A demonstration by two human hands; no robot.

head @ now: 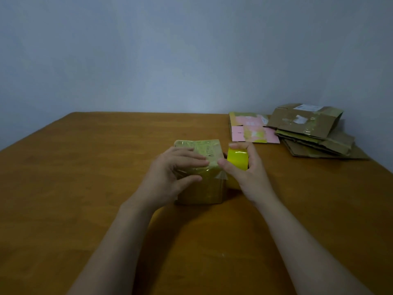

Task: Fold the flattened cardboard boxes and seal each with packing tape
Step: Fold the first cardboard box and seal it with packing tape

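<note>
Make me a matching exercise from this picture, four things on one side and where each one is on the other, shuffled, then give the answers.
Things:
1. tape roll
2. folded box
3. pink flattened box
4. brown flattened boxes

Places:
A. under the left hand
B. piled at the table's far right
C. gripped in the right hand
D. flat, just left of the brown pile

Pairs: 1-C, 2-A, 3-D, 4-B

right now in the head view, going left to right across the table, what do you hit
left hand pressed on the folded box → yellow tape roll gripped in the right hand → flattened pink box → stack of flattened brown boxes near the table's far right corner
</note>
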